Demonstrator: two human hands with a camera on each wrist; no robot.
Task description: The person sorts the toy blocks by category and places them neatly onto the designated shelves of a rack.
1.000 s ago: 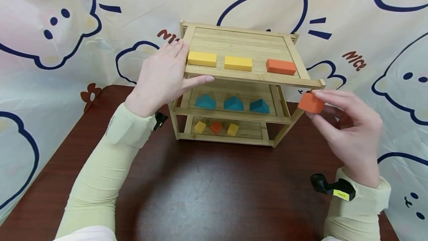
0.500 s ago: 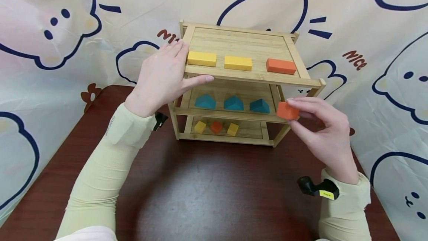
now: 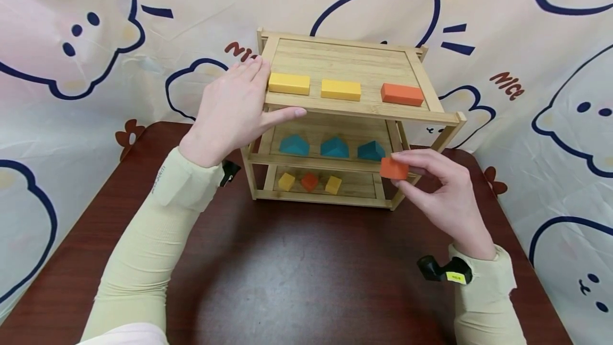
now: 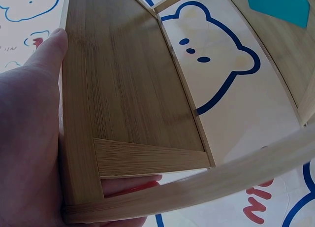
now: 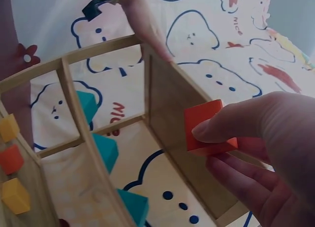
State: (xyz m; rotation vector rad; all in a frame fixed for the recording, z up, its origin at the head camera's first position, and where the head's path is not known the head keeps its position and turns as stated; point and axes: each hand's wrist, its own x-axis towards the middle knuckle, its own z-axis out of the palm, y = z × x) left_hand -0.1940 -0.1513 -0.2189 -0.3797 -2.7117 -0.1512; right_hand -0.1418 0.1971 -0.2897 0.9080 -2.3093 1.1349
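My right hand [image 3: 442,196] pinches an orange block [image 3: 394,168] between thumb and fingers, in front of the middle shelf's right end. The right wrist view shows the thumb across this block [image 5: 203,123]. My left hand [image 3: 232,108] rests on the top-left corner of a wooden three-tier rack [image 3: 345,57], fingers straight along its end and thumb along its front edge. In the left wrist view, fingertips [image 4: 130,185] show through a gap beside the shelf. Three blue triangular blocks [image 3: 334,147] stand on the middle shelf.
Two yellow oblong blocks [image 3: 340,90] and an orange oblong block [image 3: 402,95] lie along the top shelf's front. On the bottom shelf are two yellow cubes [image 3: 286,182] and an orange cube [image 3: 309,182]. The rack stands on a dark brown table [image 3: 306,270] before a printed cloth [image 3: 191,9].
My right hand has carried the orange block left and slightly down, from beside the top shelf's right corner to the front of the middle shelf. The left hand has stayed put.
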